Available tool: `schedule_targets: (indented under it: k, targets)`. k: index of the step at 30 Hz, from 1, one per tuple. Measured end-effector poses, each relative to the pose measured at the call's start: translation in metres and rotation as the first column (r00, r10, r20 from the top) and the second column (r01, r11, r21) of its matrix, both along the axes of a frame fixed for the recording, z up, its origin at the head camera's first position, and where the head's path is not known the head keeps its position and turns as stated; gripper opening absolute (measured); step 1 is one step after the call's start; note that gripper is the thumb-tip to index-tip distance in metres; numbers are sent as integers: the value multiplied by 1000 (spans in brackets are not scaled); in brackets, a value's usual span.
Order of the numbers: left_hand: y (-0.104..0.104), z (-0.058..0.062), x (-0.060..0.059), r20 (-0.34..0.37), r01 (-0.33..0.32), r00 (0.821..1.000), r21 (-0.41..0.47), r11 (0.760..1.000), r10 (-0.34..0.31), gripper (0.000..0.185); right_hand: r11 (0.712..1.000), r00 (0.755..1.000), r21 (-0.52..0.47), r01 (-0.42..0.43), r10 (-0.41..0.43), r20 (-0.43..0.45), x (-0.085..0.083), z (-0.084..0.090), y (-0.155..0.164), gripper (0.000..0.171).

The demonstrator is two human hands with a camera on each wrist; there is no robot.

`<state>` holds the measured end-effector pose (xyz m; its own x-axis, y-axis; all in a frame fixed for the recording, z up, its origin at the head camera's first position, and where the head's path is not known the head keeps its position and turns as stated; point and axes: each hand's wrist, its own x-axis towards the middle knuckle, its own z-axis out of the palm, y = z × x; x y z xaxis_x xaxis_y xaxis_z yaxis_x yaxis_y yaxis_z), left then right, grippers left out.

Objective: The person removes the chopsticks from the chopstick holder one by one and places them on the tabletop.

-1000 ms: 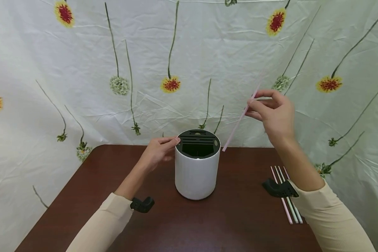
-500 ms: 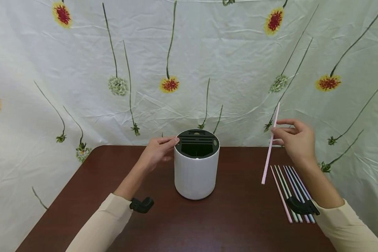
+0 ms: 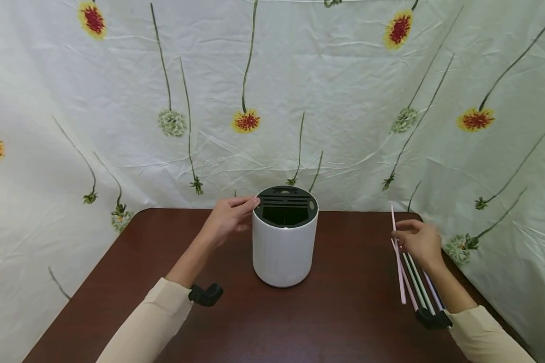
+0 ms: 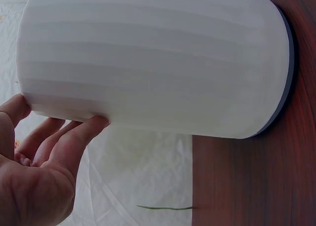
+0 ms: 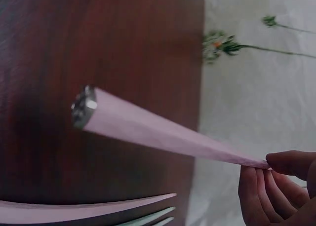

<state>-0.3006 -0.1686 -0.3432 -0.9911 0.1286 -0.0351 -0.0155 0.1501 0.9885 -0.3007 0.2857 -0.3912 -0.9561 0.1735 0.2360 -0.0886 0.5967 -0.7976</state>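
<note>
A white round utensil holder [image 3: 282,257] with a slotted black top [image 3: 285,200] stands upright on the dark table. My left hand [image 3: 229,217] rests its fingertips on the holder's left side and upper rim; in the left wrist view the fingers [image 4: 81,132] touch the white wall. At the right, my right hand [image 3: 421,243] pinches a pink chopstick [image 3: 401,282] near its thin upper end. The right wrist view shows this chopstick's silver-capped thick end [image 5: 85,107] pointing away from the hand. Under the right hand, several more chopsticks [image 3: 420,287] lie side by side, partly hidden by hand and wrist.
The brown table [image 3: 336,312] reaches to a white flowered cloth [image 3: 209,75] hanging behind it. A black wrist camera [image 3: 433,319] hangs over the lower ends of the lying chopsticks. Another wrist camera [image 3: 206,295] is left of the holder.
My right hand has moved down and to the right with the pink chopstick, from near the holder to above the lying chopsticks. The left hand and the holder have stayed in place.
</note>
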Motion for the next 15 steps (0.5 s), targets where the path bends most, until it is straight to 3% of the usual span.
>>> schedule_targets:
  k: [4,9,15]
  targets:
    - [0,-1,0,6,-1,1000,13,1000,1,55,999,997,44,21,-24,74,-4,-21,5,31]
    - [0,-1,-1,12,-7,1000,22,1000,7,54,983,995,178,37,-52,82,-10,-38,13,29]
    - [0,0,0,17,-11,1000,19,1000,11,56,962,992,273,-11,-24,125,-16,-53,22,31]
